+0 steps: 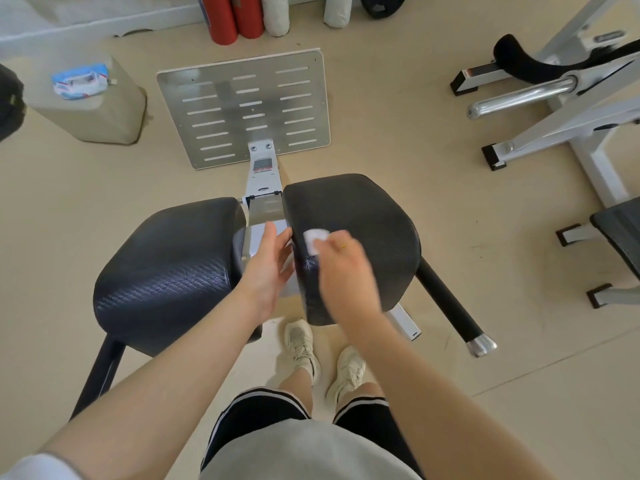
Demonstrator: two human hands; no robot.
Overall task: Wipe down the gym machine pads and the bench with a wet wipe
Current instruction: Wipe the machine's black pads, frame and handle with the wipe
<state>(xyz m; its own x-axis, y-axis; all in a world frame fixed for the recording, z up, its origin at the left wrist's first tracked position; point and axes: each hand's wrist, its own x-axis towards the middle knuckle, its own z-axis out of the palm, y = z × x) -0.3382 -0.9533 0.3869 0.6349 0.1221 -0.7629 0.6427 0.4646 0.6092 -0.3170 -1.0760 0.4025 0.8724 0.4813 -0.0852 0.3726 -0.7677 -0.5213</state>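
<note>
Wet wipe (pixel 314 240), pinched in right hand (pixel 341 268), is pressed on right pad (pixel 363 216) at its inner edge; left hand (pixel 268 258), spread, is held beside it.

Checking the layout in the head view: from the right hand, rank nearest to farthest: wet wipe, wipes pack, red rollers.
1. Wet wipe, pinched in the right hand.
2. Red rollers, far top, against the wall.
3. Wipes pack, far upper left.

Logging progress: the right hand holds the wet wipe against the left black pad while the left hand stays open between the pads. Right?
Not quite. The head view shows the right hand holding the wet wipe against the right pad, not the left one. The open left hand is between the pads.
</note>
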